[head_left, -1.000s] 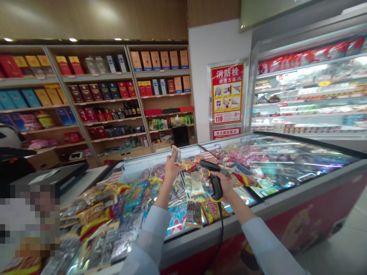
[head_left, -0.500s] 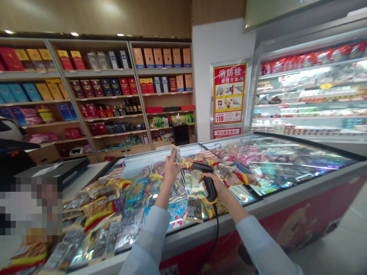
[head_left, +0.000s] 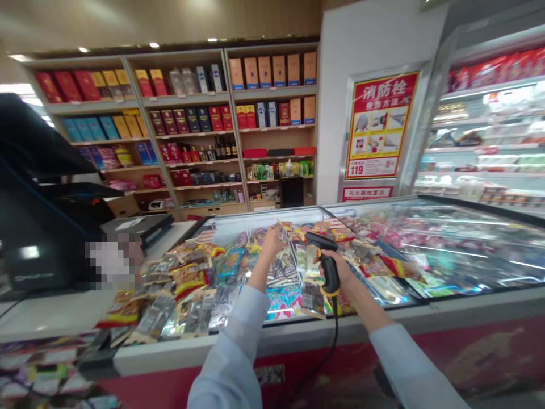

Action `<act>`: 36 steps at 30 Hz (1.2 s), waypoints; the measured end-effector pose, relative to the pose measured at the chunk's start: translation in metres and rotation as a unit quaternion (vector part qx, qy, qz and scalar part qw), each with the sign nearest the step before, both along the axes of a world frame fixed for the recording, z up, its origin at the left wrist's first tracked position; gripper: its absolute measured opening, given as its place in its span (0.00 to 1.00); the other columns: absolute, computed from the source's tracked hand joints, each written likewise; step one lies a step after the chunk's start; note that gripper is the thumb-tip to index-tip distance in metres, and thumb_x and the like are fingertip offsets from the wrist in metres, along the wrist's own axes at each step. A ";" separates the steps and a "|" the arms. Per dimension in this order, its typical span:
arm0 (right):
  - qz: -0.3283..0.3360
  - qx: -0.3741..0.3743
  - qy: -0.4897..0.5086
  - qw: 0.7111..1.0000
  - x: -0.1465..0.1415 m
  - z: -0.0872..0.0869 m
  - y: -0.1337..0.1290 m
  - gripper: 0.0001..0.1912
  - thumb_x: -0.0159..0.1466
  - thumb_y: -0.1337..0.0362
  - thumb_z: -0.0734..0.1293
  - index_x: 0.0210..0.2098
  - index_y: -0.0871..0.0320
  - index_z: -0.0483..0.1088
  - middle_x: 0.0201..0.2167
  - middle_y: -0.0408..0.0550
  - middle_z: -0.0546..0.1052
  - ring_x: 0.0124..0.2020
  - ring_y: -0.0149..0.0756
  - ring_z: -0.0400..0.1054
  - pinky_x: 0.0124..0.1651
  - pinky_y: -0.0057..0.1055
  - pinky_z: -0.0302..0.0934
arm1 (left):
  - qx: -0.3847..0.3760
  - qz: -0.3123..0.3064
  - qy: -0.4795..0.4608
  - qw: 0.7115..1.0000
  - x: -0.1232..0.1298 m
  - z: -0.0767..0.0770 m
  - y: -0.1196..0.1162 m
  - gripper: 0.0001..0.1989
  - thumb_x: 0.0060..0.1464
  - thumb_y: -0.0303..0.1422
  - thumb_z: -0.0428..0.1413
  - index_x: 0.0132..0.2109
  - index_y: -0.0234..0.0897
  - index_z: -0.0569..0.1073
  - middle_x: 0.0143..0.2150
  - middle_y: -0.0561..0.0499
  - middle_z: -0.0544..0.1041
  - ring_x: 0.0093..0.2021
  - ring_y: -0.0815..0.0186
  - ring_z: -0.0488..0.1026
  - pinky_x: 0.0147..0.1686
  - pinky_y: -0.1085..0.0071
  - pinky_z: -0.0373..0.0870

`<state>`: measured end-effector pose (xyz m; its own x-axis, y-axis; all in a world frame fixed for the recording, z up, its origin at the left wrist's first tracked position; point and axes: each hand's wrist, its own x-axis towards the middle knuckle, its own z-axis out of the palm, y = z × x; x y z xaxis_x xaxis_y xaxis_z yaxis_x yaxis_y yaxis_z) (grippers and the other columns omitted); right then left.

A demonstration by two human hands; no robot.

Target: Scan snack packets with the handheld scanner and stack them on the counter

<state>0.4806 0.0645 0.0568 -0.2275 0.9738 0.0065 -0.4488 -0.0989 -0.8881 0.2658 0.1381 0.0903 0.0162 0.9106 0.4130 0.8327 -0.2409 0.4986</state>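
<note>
My right hand is wrapped round the handle of a black and yellow barcode scanner, whose head points left and whose cord hangs down over the freezer's front. My left hand pinches a small snack packet, lifted above the glass; much of it is hidden by the fingers. Beneath both hands lies the glass-topped chest freezer. Several snack bags are spread on the glass, among them a red and yellow bag to the left and a dark packet near the scanner.
A counter with a dark till machine adjoins the freezer at left. Shelves of boxed goods line the back wall. A red notice hangs by a lit fridge on the right.
The view has swung left, bringing the till machine into sight. The packet has tipped lower in my left hand. My right hand still grips the scanner.
</note>
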 end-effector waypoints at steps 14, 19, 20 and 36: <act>0.099 -0.067 0.065 0.991 -0.154 -0.015 0.012 0.09 0.54 0.60 0.66 0.23 0.61 0.69 0.19 0.46 0.73 0.13 0.27 0.61 0.14 0.24 0.56 | -0.030 0.215 0.028 0.976 -0.200 0.006 -0.075 0.23 0.54 0.39 0.53 0.55 0.34 0.69 0.48 0.40 0.74 0.47 0.59 0.71 0.47 0.68 0.64; 0.136 -0.089 0.077 0.984 -0.199 -0.033 0.010 0.09 0.53 0.60 0.66 0.24 0.62 0.70 0.19 0.46 0.74 0.13 0.26 0.61 0.14 0.23 0.56 | 0.022 0.270 0.002 0.963 -0.256 -0.008 -0.095 0.20 0.56 0.36 0.50 0.54 0.34 0.70 0.48 0.42 0.75 0.47 0.61 0.72 0.47 0.68 0.64; 0.141 -0.089 0.081 0.983 -0.205 -0.036 0.010 0.10 0.52 0.60 0.66 0.24 0.62 0.70 0.19 0.46 0.73 0.13 0.26 0.61 0.15 0.23 0.56 | 0.036 0.285 -0.003 0.958 -0.263 -0.011 -0.097 0.19 0.57 0.36 0.49 0.53 0.35 0.70 0.47 0.42 0.76 0.47 0.60 0.71 0.47 0.68 0.64; 0.185 -0.081 0.141 0.969 -0.254 -0.070 0.020 0.13 0.49 0.57 0.67 0.27 0.61 0.70 0.18 0.44 0.72 0.13 0.25 0.58 0.16 0.23 0.53 | 0.184 0.453 0.071 0.869 -0.276 -0.049 -0.098 0.21 0.59 0.42 0.44 0.48 0.36 0.75 0.53 0.39 0.68 0.51 0.53 0.64 0.49 0.60 0.59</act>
<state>0.2263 0.0843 -0.0135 -0.5728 0.8193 -0.0269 -0.5784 -0.4272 -0.6950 -0.0098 0.0404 0.0412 -0.5648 0.3823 0.7314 0.8103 0.4250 0.4035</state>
